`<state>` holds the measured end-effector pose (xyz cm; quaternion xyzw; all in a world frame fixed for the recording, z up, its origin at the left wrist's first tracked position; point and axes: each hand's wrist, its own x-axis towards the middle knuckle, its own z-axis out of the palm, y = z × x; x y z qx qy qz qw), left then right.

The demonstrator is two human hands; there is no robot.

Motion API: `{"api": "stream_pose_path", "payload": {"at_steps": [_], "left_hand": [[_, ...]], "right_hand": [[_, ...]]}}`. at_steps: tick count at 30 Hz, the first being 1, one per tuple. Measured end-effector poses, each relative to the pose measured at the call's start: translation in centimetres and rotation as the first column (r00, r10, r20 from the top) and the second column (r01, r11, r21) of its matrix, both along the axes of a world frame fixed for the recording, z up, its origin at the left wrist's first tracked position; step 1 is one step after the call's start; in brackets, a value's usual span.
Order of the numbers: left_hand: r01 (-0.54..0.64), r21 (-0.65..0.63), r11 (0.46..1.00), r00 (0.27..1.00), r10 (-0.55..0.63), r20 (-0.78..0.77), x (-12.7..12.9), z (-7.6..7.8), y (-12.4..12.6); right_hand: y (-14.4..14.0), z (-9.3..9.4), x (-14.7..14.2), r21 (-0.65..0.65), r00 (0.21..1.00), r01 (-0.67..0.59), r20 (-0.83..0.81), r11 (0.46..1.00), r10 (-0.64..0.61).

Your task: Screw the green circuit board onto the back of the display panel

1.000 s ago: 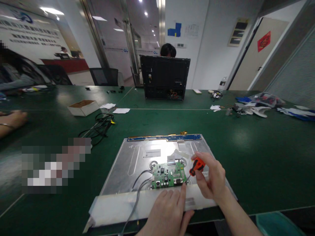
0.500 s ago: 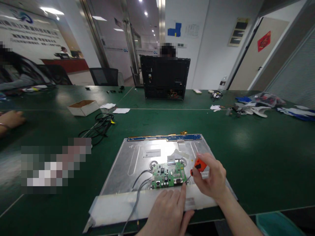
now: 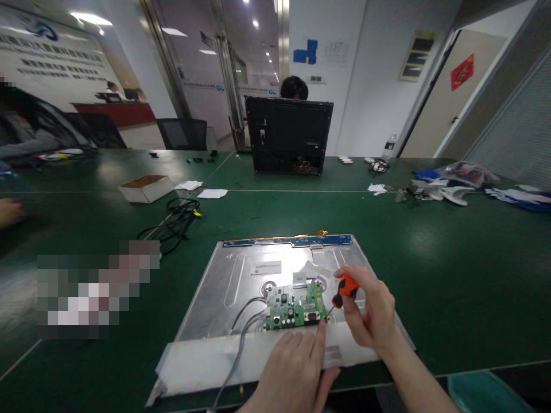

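The right hand (image 3: 370,312) has its fingers wrapped round a small orange screwdriver (image 3: 344,288). Its tip seems to touch the corner of the green board (image 3: 295,307). The left hand (image 3: 297,367) lies flat, fingers spread, on the metal panel (image 3: 241,281) on the bench (image 3: 451,258).

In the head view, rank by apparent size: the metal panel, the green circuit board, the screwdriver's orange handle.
1. metal panel
2. green circuit board
3. orange handle, partly hidden by the right hand

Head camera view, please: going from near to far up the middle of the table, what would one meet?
Left hand → green circuit board → blue strip at the metal panel's far edge → black computer case.
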<state>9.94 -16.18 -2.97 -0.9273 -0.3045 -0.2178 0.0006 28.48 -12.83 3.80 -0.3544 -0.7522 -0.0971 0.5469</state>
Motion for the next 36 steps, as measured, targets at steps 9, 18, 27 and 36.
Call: {"api": "stream_pose_path", "payload": {"at_steps": [9,18,27,36], "left_hand": [[-0.003,-0.010,1.000,1.000,0.003,0.002,-0.06,-0.14,0.00],[0.002,0.008,1.000,1.000,-0.002,-0.003,0.07,-0.08,0.03],[0.001,0.010,1.000,1.000,-0.001,-0.003,0.01,0.10,0.04],[-0.007,0.024,1.000,1.000,0.008,-0.023,0.07,0.12,-0.05]], "right_hand": [[0.05,-0.49,-0.07,0.017,0.999,0.043,-0.012,0.999,-0.043],[0.29,-0.18,-0.25,0.071,0.999,0.052,0.005,0.996,-0.052],[0.13,0.06,-0.06,0.031,1.000,-0.014,0.001,0.999,0.014],[0.00,-0.84,0.32,0.003,0.999,0.014,-0.036,1.000,-0.014]]}}
